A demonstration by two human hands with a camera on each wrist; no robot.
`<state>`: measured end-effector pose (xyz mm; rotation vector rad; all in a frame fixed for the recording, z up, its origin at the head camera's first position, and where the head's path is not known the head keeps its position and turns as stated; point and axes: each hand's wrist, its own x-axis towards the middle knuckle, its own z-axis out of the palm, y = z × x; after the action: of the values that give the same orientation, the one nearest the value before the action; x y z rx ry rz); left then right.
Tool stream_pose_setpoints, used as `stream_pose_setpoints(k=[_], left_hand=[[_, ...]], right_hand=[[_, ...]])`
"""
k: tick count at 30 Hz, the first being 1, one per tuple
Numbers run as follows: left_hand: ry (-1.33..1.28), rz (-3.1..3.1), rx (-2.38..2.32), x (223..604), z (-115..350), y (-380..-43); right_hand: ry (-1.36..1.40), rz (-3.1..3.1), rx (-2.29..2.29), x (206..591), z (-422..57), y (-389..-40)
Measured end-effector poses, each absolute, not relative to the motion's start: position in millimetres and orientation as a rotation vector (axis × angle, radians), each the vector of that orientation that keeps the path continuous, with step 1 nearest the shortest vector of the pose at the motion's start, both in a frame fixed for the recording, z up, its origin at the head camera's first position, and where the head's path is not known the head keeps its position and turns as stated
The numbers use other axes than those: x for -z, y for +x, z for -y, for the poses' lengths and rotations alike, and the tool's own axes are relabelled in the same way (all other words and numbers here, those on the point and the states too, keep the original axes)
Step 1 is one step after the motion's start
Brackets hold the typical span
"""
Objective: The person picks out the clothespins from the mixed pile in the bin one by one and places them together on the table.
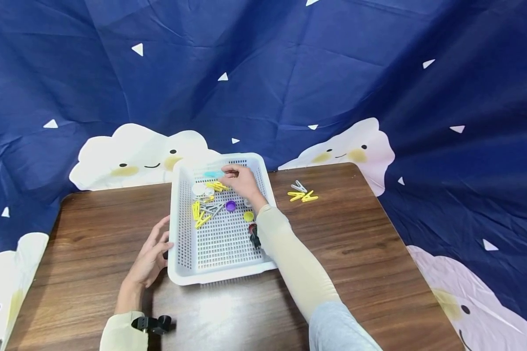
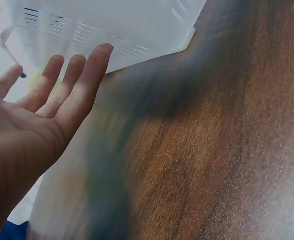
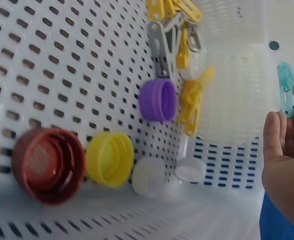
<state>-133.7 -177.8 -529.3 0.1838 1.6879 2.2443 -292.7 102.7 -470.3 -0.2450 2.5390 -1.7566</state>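
A turquoise clothespin [image 3: 285,87] is pinched between the thumb and fingers of my right hand [image 1: 242,181], over the far end of a white perforated basket [image 1: 182,280]. My left hand [image 1: 148,258] is at the basket's left side, its fairly straight fingers [image 2: 77,95] against the outer wall. Inside the basket lie several yellow clothespins [image 1: 203,222], grey clothespins [image 1: 218,208], a purple bottle cap [image 3: 157,100], a yellow cap [image 3: 109,159], a dark red cap [image 3: 48,166] and some white caps [image 1: 198,189]. My right forearm hides part of the basket's right side.
To the right of the basket, yellow clothespins [image 1: 309,197] and a grey clothespin [image 1: 298,186] lie on the brown wooden table [image 1: 355,253]. A dark blue cloth [image 1: 263,73] with clouds and white triangles hangs behind the table. A black wrist camera [image 1: 158,324] is strapped to the left wrist.
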Motion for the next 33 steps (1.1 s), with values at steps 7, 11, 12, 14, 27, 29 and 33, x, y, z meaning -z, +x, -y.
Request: stream_pose_setpoints(k=[7,11,12,14,27,29,33], left_hand=[[0.166,-1.697,-2.232,528.7,179.1,-133.3],[0.163,-1.703,-2.228,529.6,179.9,-132.8],[0.166,-1.698,-2.231,530.1,180.0,-132.8],[0.179,-1.690,-2.234,531.0,180.1,-132.9],[0.194,-1.693,-2.233,531.1,180.0,-132.2],[0.188,-1.692,-2.232,530.4,179.5,-132.2],[0.175,-1.685,-2.233,530.2,179.2,-132.8]], right_hand=[[-0.224,-2.525,1.853,457.1,-117.7,-291.6],[-0.197,-2.542,1.882,450.7,-125.0,-291.3],[-0.190,-2.547,1.887,449.7,-126.9,-291.3],[-0.175,-2.568,1.885,448.0,-131.0,-291.3],[-0.107,-2.622,1.935,437.1,-154.7,-291.6],[-0.112,-2.607,1.954,433.8,-158.3,-291.2],[-0.117,-2.568,1.992,426.1,-165.8,-289.6]])
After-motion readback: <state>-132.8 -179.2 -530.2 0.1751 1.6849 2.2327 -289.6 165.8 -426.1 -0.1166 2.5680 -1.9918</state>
